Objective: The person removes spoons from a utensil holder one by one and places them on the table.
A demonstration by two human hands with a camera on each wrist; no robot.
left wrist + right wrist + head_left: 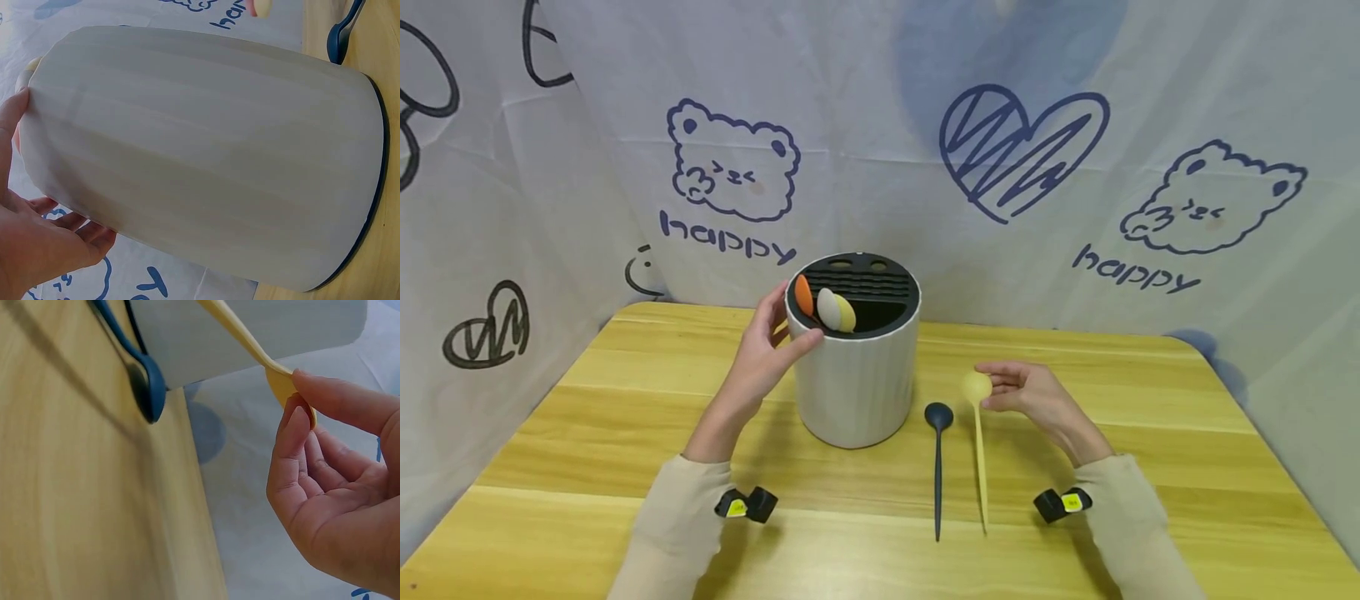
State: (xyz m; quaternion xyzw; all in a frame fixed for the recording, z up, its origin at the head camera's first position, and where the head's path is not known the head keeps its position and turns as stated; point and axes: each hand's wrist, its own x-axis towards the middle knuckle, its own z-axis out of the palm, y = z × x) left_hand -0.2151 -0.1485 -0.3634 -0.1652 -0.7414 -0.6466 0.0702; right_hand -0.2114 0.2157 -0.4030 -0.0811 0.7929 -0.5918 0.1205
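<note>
A white ribbed utensil holder [856, 387] with a black slotted top stands upright on the table. My left hand [754, 367] grips its left side near the top, thumb at the front rim and fingers around the side. The heads of an orange spoon [803, 295], a white spoon [828, 309] and a yellow spoon [847, 315] stick out of its front opening. To the right, my right hand [1036, 402] pinches another yellow spoon [981, 458] by its bowl between thumb and fingers, the handle pointing toward me. In the right wrist view, this spoon's bowl [279, 385] is partly covered by the fingertips.
A dark blue spoon [938, 467] lies on the table between the holder and the right hand's spoon. Behind the wooden table [625, 400] hangs a white cloth [865, 117] with blue drawings, close to the holder's back.
</note>
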